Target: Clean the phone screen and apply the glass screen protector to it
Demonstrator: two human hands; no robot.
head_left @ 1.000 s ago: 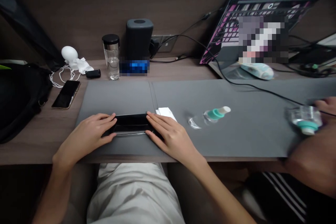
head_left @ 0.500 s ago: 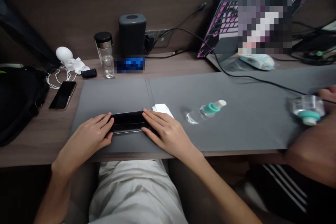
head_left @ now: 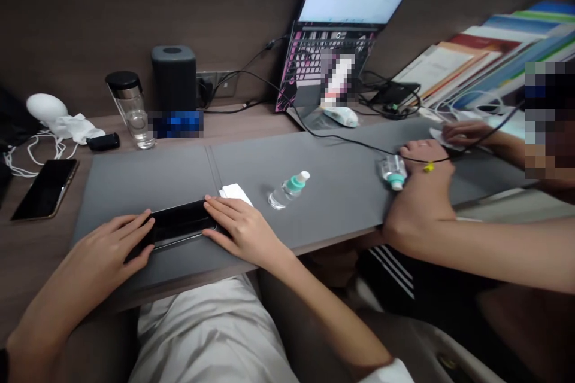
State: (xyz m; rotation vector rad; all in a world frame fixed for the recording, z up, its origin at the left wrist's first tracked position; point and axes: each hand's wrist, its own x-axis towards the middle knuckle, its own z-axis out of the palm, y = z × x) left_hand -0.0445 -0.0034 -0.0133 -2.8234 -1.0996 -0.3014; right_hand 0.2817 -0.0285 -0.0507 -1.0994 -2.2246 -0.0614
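Note:
A black, glossy phone-like slab (head_left: 179,223) with a thin silver edge lies sideways on the grey desk mat, flat or nearly so. My left hand (head_left: 117,245) grips its left end, fingers on the far side and thumb on the near side. At the right end, my right hand (head_left: 242,227) holds it the same way. The covered ends are hidden under my fingers. Just beyond my right hand is a small white paper or card stack (head_left: 236,193). A clear spray bottle (head_left: 287,190) with a teal collar stands farther right.
Another person's forearm (head_left: 431,197) rests on the mat (head_left: 144,176) at right, beside a second clear bottle (head_left: 394,172). At left are a phone (head_left: 45,190) and a glass water bottle (head_left: 138,119). A cable (head_left: 359,143) runs across from the laptop (head_left: 332,42).
My view has swung right, bringing the books and more of the other person into sight. Both hands keep the same hold on the black slab.

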